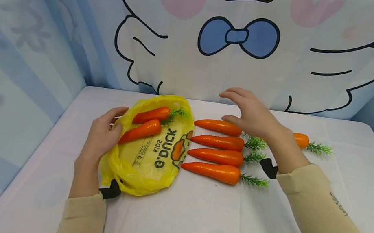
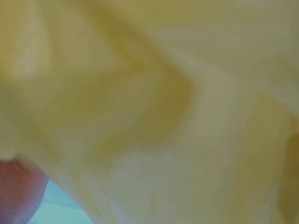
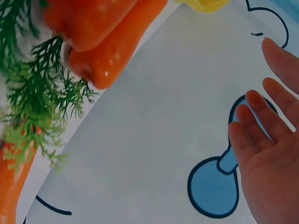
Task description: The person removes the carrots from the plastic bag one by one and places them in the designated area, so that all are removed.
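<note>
1. Two orange carrots [image 1: 141,130] lie inside the yellow bag [image 1: 140,181] on the table [image 1: 190,228].
2. Five remain outside: four stacked carrots [image 1: 215,155] just beside it, and a partly hidden carrot [image 1: 300,140] farther right.
3. The left hand [image 1: 103,133] grips the bag's edge; the right hand [image 1: 252,112], fingers spread loosely, holds nothing.

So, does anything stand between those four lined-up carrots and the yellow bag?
Nothing visible does: the four carrots lie with their tips close beside the yellow bag, and the left hand grips its opposite edge.
</note>
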Motion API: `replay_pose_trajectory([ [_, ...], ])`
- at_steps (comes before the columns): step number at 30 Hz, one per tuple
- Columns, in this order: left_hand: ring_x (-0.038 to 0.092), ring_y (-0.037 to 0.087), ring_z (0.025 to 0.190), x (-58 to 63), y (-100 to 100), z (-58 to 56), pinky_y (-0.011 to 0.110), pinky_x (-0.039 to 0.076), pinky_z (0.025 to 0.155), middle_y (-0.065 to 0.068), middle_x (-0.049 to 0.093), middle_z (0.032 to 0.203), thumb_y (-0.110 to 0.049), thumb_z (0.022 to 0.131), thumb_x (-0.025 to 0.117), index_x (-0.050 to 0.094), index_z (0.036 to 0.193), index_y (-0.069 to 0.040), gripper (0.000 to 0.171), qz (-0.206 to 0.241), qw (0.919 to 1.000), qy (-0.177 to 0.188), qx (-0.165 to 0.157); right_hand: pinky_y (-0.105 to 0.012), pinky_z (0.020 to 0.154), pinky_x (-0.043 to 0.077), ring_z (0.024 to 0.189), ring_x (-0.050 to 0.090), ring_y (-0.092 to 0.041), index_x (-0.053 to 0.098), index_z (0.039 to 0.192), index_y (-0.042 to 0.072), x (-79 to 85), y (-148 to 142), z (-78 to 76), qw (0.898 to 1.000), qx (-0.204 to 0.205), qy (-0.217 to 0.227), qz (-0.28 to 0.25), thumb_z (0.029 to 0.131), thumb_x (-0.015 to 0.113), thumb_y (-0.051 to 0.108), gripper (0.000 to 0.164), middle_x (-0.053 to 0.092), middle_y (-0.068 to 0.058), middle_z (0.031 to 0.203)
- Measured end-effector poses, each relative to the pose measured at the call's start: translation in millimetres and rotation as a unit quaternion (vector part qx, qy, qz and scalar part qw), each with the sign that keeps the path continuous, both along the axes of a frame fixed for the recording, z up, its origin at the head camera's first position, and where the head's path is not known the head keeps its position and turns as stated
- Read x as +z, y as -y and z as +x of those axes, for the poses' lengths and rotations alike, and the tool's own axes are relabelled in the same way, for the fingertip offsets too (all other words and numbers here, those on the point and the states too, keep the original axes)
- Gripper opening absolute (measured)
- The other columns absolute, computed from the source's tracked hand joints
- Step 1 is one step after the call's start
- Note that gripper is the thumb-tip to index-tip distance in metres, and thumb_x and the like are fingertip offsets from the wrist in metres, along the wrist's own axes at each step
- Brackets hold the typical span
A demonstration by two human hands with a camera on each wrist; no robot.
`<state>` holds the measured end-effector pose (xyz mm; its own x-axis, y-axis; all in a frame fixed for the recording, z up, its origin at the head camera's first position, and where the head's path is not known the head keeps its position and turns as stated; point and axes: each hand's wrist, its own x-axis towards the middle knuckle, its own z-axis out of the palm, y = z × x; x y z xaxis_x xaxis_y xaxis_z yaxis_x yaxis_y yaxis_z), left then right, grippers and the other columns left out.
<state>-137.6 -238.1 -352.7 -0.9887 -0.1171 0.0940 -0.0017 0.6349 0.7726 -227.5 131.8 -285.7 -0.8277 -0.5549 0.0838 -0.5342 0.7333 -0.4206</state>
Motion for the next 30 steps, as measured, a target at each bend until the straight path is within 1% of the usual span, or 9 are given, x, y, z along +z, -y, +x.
replay_pose_trajectory([
  [6,0.052,0.033,0.119,-0.3,0,0.2,0.049,0.044,0.103,0.013,0.052,0.145,-0.008,0.101,0.042,0.048,0.15,-0.01,0.049,0.003,1.0,0.002,0.002,-0.054,0.113,0.032,0.141,0.034,-0.036,0.052,0.145,0.008,-8.0,19,-4.0,1.0,0.018,0.004,-0.003,0.091,0.075,0.016,0.059,0.042,-0.015,0.153],
  [12,0.051,0.032,0.119,0.4,0,0.3,0.048,0.044,0.104,0.012,0.052,0.146,-0.008,0.102,0.042,0.048,0.15,-0.01,0.049,0.005,0.9999,0.008,0.004,-0.052,0.115,0.03,0.142,0.034,-0.035,0.053,0.145,0.008,-15.3,37,-5.3,0.999,0.037,0.009,-0.015,0.092,0.074,0.017,0.057,0.042,-0.014,0.153],
  [18,0.051,0.033,0.12,-0.4,0,-0.1,0.048,0.043,0.104,0.013,0.052,0.145,-0.008,0.102,0.043,0.048,0.15,-0.011,0.049,0.003,1.0,0.005,0.004,-0.048,0.115,0.031,0.143,0.032,-0.032,0.052,0.146,0.008,-22.7,58,-5.2,0.998,0.047,0.034,-0.021,0.093,0.074,0.017,0.059,0.041,-0.012,0.154],
  [23,0.051,0.033,0.12,-0.3,0,-0.1,0.049,0.043,0.104,0.013,0.052,0.146,-0.008,0.102,0.042,0.048,0.15,-0.01,0.049,0.005,1.0,0.004,0.002,-0.047,0.115,0.031,0.144,0.031,-0.031,0.051,0.148,0.01,-29.1,76,-3.7,0.997,0.055,0.055,-0.018,0.093,0.075,0.018,0.06,0.039,-0.01,0.156],
  [30,0.052,0.032,0.12,0.1,0,-0.1,0.048,0.044,0.103,0.012,0.052,0.146,-0.008,0.102,0.042,0.048,0.15,-0.011,0.048,0.007,1.0,0.004,0.003,-0.045,0.116,0.029,0.145,0.03,-0.028,0.05,0.149,0.012,-39.2,99,-3.3,0.995,0.07,0.075,-0.02,0.093,0.074,0.02,0.061,0.038,-0.009,0.157],
])
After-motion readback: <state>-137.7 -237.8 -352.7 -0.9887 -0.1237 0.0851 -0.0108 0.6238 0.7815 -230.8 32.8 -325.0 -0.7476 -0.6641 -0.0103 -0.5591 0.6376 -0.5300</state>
